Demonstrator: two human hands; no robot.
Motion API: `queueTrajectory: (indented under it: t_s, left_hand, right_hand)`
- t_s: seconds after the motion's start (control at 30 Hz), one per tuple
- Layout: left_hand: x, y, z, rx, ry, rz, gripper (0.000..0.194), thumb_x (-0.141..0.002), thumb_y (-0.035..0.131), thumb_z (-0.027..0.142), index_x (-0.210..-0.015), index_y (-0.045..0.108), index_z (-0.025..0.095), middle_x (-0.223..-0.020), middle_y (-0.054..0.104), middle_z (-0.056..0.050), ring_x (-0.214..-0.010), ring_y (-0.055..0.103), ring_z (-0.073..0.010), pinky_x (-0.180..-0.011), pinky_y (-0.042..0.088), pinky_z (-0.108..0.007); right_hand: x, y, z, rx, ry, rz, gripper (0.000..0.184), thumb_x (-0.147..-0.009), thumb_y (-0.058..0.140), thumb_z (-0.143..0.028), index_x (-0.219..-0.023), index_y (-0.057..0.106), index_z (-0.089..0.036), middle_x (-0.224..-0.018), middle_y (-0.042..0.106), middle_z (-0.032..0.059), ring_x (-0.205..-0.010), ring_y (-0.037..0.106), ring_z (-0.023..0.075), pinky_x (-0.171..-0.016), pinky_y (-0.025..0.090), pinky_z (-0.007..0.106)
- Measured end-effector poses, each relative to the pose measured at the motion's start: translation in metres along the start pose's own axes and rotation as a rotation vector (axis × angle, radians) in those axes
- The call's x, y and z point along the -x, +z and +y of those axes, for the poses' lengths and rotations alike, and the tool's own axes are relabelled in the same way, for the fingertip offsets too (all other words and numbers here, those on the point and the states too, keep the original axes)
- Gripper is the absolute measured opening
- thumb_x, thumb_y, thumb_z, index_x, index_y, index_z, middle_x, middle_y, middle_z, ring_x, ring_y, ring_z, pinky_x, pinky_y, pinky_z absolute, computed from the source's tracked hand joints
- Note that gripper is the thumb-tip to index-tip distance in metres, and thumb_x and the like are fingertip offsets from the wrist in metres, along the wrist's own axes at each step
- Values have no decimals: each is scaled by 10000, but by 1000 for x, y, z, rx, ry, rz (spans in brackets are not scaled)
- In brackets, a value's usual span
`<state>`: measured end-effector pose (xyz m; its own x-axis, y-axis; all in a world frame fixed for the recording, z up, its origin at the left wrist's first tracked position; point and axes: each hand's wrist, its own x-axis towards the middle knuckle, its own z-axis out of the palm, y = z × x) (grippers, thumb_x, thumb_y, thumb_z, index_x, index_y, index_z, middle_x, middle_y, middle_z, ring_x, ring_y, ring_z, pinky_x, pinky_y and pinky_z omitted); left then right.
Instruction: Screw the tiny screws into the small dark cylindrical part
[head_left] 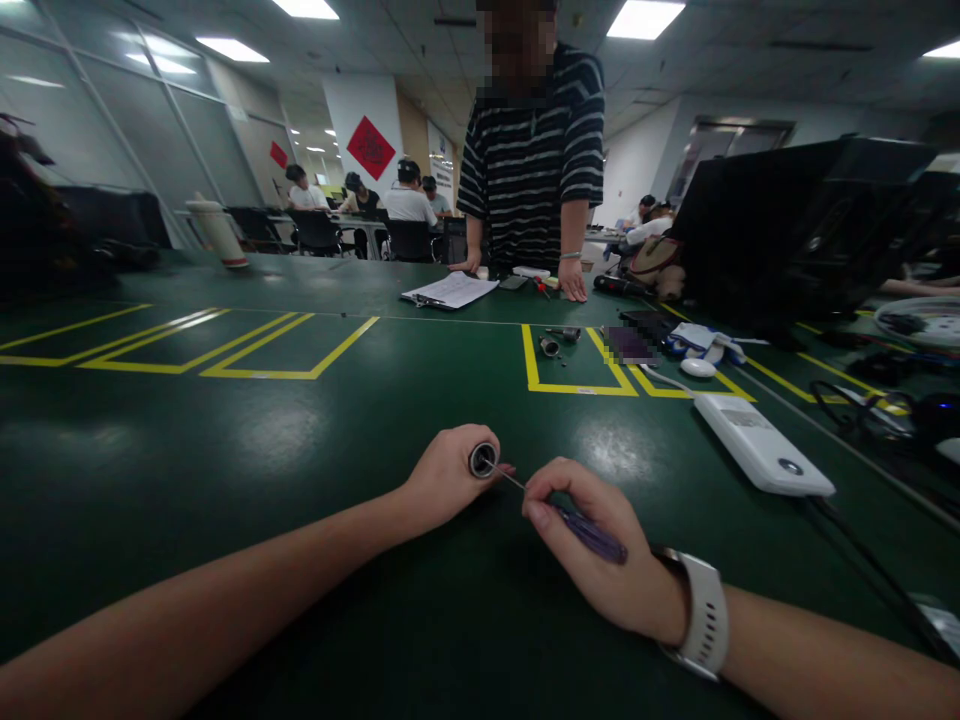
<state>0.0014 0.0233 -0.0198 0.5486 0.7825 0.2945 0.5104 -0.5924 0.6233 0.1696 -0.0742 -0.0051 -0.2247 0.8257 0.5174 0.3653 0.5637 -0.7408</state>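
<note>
My left hand (450, 475) is closed round a small dark cylindrical part (483, 459) with a metal rim, its hollow end turned toward my right hand. In my right hand (592, 545) is a screwdriver (592, 535) with a purple handle, held between thumb and fingers. Its thin shaft points left, and the tip goes into the opening of the cylinder. Whether the tip touches anything inside is hidden. Both hands are above the green table (337, 560).
Yellow tape outlines mark the table; inside one lie two metal cylindrical parts (550, 346). A white power bank-like device (765, 445) with a cable is at right, near gloves (703, 342). A clipboard (450, 290) lies ahead, before a standing person (532, 150) leaning on the table.
</note>
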Motion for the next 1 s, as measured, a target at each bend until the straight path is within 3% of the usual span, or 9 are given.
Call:
queueTrajectory:
  t_s: [0.4,0.63,0.8,0.9,1.0]
  left_hand:
    - [2,3,5,-174,133,-111,113,-758,544,200,-653,509,178,-629,503,28,-595,489,-115,-535,351,-235]
    - [3,1,3,-151,172,-123,92,-752,550,166,-673,505,177,-662,512,20,-623,500,-119,-557,364,-241]
    - [2,0,2,-127,131,-107,98,-751,553,177,-670,498,178,-672,516,20,-636,503,-125,-570,374,-246]
    - [2,0,3,-145,109,-102,94,-757,554,193,-680,505,176,-681,521,17,-641,506,-129,-570,375,-248]
    - [2,0,5,-192,111,-102,102,-769,546,188,-677,505,170,-679,522,10,-638,505,-133,-568,370,-252]
  right_hand:
    - [-3,0,4,82,-56,-62,86,-817,503,-132,-814,572,-183,-775,603,33,-732,543,157,-681,441,323]
    - [-12,-4,22,-550,423,14,71,-759,605,-222,-718,611,-164,-704,627,13,-684,575,141,-648,460,289]
    - [-17,-1,29,-844,573,60,66,-732,614,-203,-695,603,-149,-654,632,12,-617,569,118,-603,446,259]
    - [-14,-2,26,-729,486,94,73,-759,601,-213,-711,605,-158,-672,632,6,-644,572,123,-633,448,272]
    - [-9,-3,19,-439,388,66,80,-786,595,-221,-737,624,-164,-727,632,8,-704,576,136,-676,443,290]
